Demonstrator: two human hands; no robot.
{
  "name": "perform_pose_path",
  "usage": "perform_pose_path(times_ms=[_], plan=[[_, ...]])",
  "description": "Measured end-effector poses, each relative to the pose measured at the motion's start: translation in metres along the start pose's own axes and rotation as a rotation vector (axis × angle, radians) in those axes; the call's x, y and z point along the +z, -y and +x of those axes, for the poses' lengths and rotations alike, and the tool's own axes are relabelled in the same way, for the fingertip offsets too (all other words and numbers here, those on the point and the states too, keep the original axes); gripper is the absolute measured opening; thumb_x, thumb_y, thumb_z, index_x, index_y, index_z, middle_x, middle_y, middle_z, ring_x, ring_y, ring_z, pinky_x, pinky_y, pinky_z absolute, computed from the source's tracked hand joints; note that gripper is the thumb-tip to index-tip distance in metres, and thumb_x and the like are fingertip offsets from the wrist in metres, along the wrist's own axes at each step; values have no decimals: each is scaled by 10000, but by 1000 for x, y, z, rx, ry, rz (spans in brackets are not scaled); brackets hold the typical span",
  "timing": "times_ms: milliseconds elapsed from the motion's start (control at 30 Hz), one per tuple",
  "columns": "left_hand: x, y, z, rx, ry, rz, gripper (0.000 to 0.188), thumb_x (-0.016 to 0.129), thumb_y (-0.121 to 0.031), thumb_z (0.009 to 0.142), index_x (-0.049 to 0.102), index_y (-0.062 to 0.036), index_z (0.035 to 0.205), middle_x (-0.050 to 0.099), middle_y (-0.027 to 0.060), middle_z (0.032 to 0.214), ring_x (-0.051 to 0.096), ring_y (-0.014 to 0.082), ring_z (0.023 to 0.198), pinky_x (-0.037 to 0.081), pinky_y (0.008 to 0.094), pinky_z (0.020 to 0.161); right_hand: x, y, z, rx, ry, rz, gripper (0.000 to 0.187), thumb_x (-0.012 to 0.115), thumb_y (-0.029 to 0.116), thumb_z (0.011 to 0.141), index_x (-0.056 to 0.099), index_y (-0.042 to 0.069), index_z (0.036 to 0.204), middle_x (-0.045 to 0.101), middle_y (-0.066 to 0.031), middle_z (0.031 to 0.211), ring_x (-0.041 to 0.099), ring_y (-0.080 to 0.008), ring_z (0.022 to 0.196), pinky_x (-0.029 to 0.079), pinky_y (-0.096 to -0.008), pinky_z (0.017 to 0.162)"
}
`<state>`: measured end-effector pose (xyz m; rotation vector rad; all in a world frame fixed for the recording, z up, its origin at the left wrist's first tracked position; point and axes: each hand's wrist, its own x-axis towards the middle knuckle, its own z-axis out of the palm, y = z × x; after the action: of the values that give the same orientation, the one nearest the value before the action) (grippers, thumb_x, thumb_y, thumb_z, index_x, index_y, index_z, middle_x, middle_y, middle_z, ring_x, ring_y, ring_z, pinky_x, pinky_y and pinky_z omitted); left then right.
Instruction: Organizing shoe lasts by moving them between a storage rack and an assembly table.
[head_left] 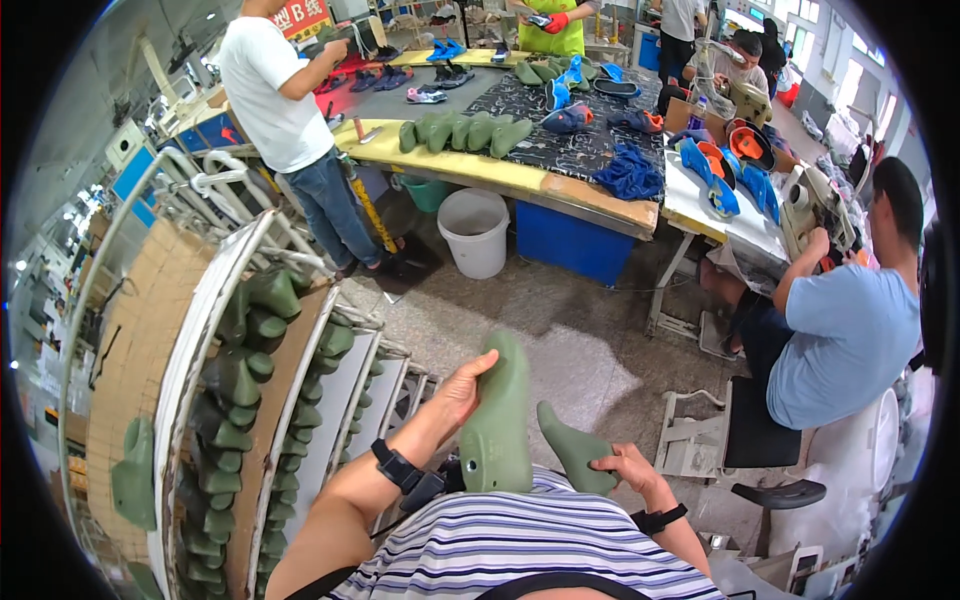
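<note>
A green shoe last (500, 425) stands nearly upright in front of my striped shirt, its toe pointing away. My left hand (462, 388) is closed round its left side, with the thumb near the toe. A second green shoe last (572, 448) is tilted to the right of it, apart from the first. My right hand (630, 470) grips that one at its heel end, toe pointing up and left. Both wrists carry dark straps.
At my left stands a shelved rack (265, 400) packed with green lasts. Ahead, a worktable (440, 165) bears a row of lasts and several shoes; a white bucket (473, 235) stands beneath. A seated person (850, 320) sews at the right. Another person (290, 120) stands front left.
</note>
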<state>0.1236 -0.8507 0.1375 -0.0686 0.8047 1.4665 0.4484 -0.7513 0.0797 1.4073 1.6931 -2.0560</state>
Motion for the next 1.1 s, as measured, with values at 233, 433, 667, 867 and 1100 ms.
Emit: perform_pose_path(times_ms=[233,433,667,867,1100], plan=[[17,-82,110,-127,107,85,375,678,-343,844,608,-36,1047,640,95,923,636,181,790,543,323,686,-25,90,90,-80,-106,-25,437,729,268,701,646,-71,964,662,-132,799,637,-198,688,489,-310,496],[54,-166,173,-308,146,110,382,659,-407,849,640,-54,994,662,56,792,633,133,628,527,253,522,-37,191,168,-76,-169,-87,383,720,234,699,653,-75,915,649,-109,766,608,-176,639,465,-288,521],[57,-250,266,-239,153,185,395,609,-406,889,600,-42,1042,642,78,828,636,163,621,543,296,541,-99,277,251,-146,-165,36,384,686,168,745,616,-82,1028,660,-100,897,622,-166,789,494,-293,725],[62,-293,355,31,-55,306,467,609,-448,885,574,-38,1106,635,77,885,635,163,739,552,311,639,-169,396,344,-371,-119,235,388,673,234,773,613,-64,1014,654,-102,774,606,-154,550,438,-260,403],[98,-337,447,-23,-117,169,375,587,-437,905,615,-98,1062,634,6,851,601,97,693,496,242,576,-264,502,474,-226,-18,265,363,672,266,803,627,-58,961,648,-110,755,591,-166,511,457,-253,400]])
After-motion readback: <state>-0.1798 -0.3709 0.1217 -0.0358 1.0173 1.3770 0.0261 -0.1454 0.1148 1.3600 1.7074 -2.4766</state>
